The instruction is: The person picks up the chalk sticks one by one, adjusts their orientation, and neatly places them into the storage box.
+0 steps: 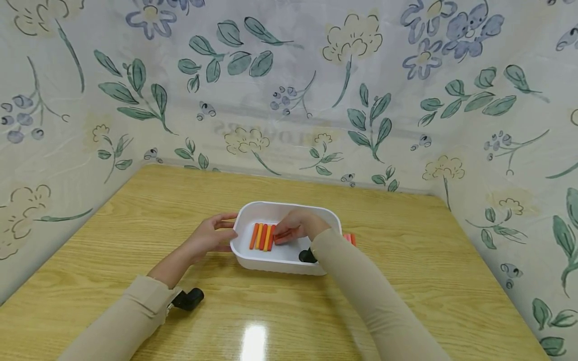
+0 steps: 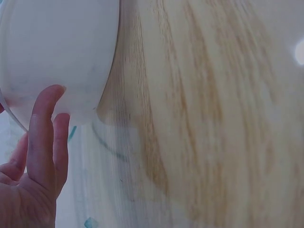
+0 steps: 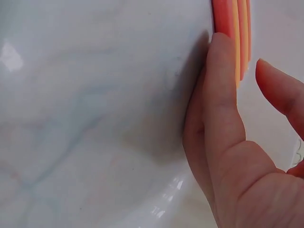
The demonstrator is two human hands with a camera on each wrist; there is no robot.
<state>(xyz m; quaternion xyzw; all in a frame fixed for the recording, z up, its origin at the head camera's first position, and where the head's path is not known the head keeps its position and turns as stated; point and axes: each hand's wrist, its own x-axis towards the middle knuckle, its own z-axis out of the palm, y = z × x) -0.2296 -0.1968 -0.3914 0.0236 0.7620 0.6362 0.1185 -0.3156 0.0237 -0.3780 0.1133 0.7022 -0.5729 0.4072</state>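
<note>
A white plastic bin sits on the table. Several short red, orange and yellow sticks lie side by side on its floor. My left hand is at the bin's left end, its fingers spread against the outside wall near the rim. Inside the bin, my right hand reaches down at the right side of the row. In the right wrist view its straight fingers lie along the outermost red stick, with the thumb held apart. A reddish stick shows under those fingertips in the head view.
More pink and red sticks lie on the wooden table just right of the bin, partly hidden by the right arm. A flower-printed cloth hangs behind and along the sides. Black wrist cameras are strapped to both wrists.
</note>
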